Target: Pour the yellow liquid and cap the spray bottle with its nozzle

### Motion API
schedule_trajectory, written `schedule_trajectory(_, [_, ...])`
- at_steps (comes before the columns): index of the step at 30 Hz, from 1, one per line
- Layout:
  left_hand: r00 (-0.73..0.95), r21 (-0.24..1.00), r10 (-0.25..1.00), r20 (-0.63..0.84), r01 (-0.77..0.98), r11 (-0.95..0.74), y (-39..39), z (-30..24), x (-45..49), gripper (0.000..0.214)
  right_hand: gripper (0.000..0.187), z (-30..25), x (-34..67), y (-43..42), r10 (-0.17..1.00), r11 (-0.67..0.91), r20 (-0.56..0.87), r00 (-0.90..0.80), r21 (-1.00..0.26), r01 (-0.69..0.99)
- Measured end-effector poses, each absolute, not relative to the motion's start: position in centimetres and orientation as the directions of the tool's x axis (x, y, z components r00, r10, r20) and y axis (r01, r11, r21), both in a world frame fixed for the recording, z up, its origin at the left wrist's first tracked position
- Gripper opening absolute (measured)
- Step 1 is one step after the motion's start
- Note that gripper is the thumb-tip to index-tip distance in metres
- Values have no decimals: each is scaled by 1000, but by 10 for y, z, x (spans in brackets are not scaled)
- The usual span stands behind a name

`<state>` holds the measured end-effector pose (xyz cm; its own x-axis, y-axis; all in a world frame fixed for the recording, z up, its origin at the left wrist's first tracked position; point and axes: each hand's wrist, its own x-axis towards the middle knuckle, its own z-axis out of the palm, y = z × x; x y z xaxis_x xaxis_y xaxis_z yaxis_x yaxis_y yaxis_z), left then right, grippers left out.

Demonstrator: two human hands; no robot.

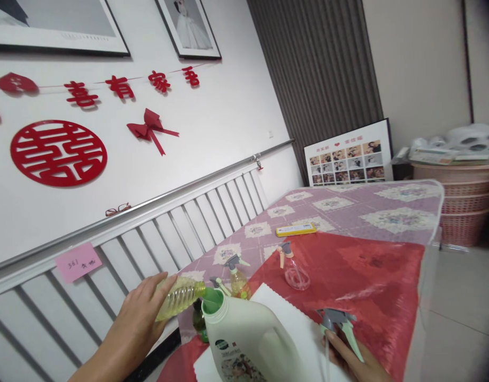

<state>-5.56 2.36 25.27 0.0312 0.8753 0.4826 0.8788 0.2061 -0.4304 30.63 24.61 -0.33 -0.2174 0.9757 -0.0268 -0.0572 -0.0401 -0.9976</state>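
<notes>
My left hand (139, 318) is wrapped round a clear plastic bottle of yellow liquid (181, 296), tipped on its side with its mouth at a green funnel (211, 300). The funnel sits in the neck of a large white detergent jug (244, 345) that stands in front of me. At the lower right, my right hand (350, 356) pinches a grey and green spray trigger head (340, 321) with its tube hanging down. A small dark green bottle (198, 320) stands behind the jug.
On the red cloth (367, 276) stand a clear spray bottle (294, 269) and a yellow-filled spray bottle (238, 278). A yellow flat box (296, 229) lies on the purple patterned cover. White cloth (284, 313) lies under the jug. Pink baskets (467, 201) stack at the right.
</notes>
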Motion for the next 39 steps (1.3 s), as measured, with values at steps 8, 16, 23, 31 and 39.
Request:
schedule_trajectory(8, [31, -461, 881, 471, 861, 216, 22, 255, -53, 77, 51, -10, 304, 247, 976, -87, -69, -205, -993, -79])
schedule_trajectory(16, [52, -485, 878, 475, 848, 212, 23, 258, -54, 76, 53, -13, 305, 249, 971, -50, -36, -237, -998, -50])
schedule_trajectory(23, [66, -489, 876, 478, 848, 203, 24, 258, -52, 79, 49, -10, 303, 246, 977, -65, -47, -207, -994, -84])
schedule_trajectory(31, [64, -488, 879, 472, 849, 200, 23, 259, -54, 78, 51, -8, 303, 246, 975, -52, -38, -220, -997, -58])
schedule_trajectory(39, [49, -476, 878, 477, 854, 210, 23, 258, -53, 76, 54, -4, 304, 245, 968, -35, -25, -248, -999, -37])
